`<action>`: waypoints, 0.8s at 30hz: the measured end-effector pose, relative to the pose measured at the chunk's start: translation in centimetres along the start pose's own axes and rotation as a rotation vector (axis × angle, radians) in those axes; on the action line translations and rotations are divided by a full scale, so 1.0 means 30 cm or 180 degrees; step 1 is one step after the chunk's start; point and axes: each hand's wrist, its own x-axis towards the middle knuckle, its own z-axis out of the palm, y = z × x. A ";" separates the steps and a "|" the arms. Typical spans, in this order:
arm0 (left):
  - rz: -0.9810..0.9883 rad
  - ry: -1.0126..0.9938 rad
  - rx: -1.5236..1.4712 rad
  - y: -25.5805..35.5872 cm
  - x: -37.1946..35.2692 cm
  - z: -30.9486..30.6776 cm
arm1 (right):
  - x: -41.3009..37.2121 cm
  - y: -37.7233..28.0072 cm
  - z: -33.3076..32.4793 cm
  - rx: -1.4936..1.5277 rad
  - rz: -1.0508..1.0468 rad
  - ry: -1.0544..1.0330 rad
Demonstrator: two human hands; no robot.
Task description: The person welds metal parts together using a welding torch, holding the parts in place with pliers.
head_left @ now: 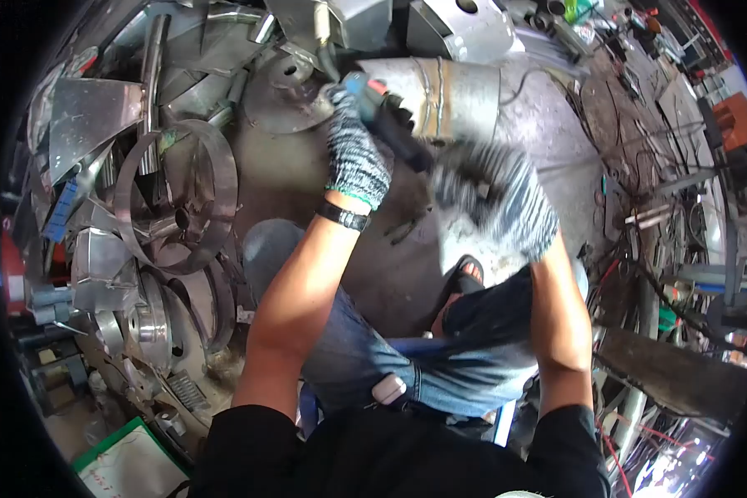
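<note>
Metal cylinder (471,95) just beyond and right of my left hand's (357,158) grip, and the big metal ring (124,199) well off to its left! That gloved left is wrapped around the power tool (400,133), dark end angled toward my right hand (506,199), too blurred; whether that one grasps anything, I can't tell.
</note>
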 end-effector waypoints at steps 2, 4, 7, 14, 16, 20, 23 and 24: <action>0.0205 0.0063 0.0155 0.073 0.030 0.000 | -0.032 0.070 0.129 0.0440 -0.0089 -0.0436; 0.0133 0.0103 -0.0210 0.139 0.049 -0.008 | -0.065 0.252 0.362 -0.0685 0.0201 -0.1553; -0.0380 -0.1134 -0.0195 0.164 0.041 -0.034 | -0.137 0.639 0.720 -0.1106 0.1344 -0.2941; 0.0054 -0.0791 0.3675 0.091 -0.075 0.086 | -0.071 0.825 0.971 -0.1592 0.2223 0.0129; 0.0997 -0.1606 0.5109 0.042 -0.103 0.090 | -0.036 0.787 0.985 -0.1197 0.1729 0.0644; -0.0388 -0.1387 0.3552 -0.083 -0.165 0.129 | -0.203 0.871 1.014 -0.1227 0.2125 0.0485; -0.0519 -0.1351 0.3782 -0.128 -0.178 0.123 | -0.457 0.923 0.991 -0.1256 0.2398 0.0325; -0.0476 -0.1298 0.3977 -0.111 -0.187 0.143 | -0.470 0.928 0.989 -0.1262 0.2498 0.0273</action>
